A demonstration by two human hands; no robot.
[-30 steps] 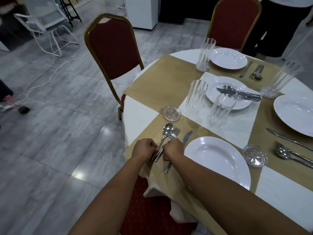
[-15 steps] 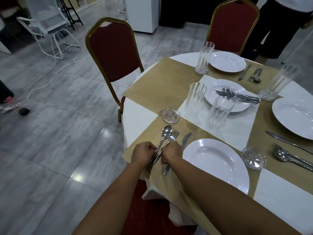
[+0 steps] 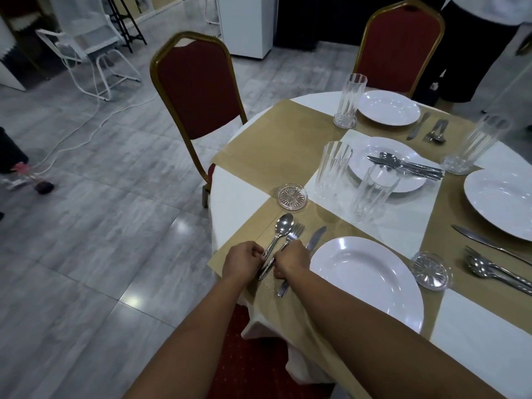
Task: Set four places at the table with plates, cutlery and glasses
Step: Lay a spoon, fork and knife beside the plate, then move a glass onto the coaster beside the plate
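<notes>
Your left hand (image 3: 243,262) and right hand (image 3: 290,262) both pinch the handles of the steel spoon (image 3: 280,231) and steel fork (image 3: 292,236), probably to square them side by side. They lie at nine o'clock of the near white round plate (image 3: 368,280), with the steel table knife (image 3: 312,243) just beside its rim. That place has no glass yet: two ribbed clear tumblers (image 3: 334,169) wait at twelve o'clock beside a plate of spare cutlery (image 3: 406,165). The round table (image 3: 230,194) wears a white cloth crossed by tan woven runners. Red padded gold-framed chairs (image 3: 195,87) stand on grey tiled floor.
</notes>
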